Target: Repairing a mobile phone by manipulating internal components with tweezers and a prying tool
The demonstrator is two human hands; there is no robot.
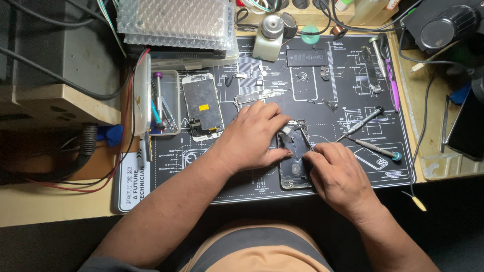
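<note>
My left hand [251,135] lies flat on the opened phone [295,155] at mat [353,65] centre, fingers together, steadying it. My right hand [337,174] pinches at its lower edge; what it grips, I cannot tell. I'd keep pressure light and level, screen panel [202,106] left of the phone.

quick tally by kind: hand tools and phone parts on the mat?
Screwdrivers: 2
Opened phone housing: 1, under left hand and right hand
Detached phone screen: 1
Phone battery: 1
Purple pry tool: 1
Total: 6
</note>
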